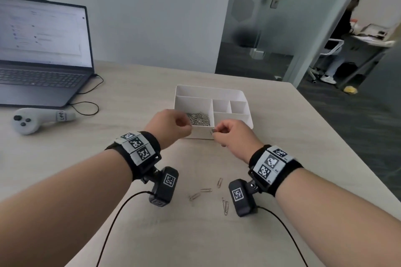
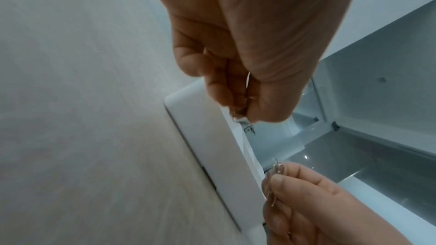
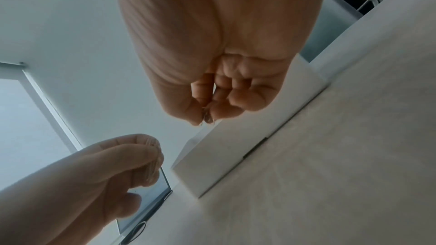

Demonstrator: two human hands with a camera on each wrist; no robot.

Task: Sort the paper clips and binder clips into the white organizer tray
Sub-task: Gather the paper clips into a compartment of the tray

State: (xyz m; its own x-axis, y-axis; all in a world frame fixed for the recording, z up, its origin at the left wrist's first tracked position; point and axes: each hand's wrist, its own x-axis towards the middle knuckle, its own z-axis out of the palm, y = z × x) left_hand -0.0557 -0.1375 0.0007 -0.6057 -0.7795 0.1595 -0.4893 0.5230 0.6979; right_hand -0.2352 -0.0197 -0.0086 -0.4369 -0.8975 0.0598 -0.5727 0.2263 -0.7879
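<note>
The white organizer tray (image 1: pixel 238 93) sits mid-table, with a heap of silver paper clips (image 1: pixel 199 119) in its large front-left compartment. My left hand (image 1: pixel 186 128) hovers at that compartment's near-left corner, fingers curled, pinching paper clips (image 2: pixel 247 81). My right hand (image 1: pixel 214 133) is just in front of the tray's near wall and pinches paper clips (image 2: pixel 274 174) between thumb and forefinger. Several loose paper clips (image 1: pixel 206 191) lie on the table between my wrists. No binder clips show in any view.
An open laptop (image 1: pixel 43 54) with its cable stands at the back left. A grey controller (image 1: pixel 32 120) lies in front of it. The table's right edge (image 1: pixel 338 136) runs close to the tray. A person sits beyond the doorway at the far right.
</note>
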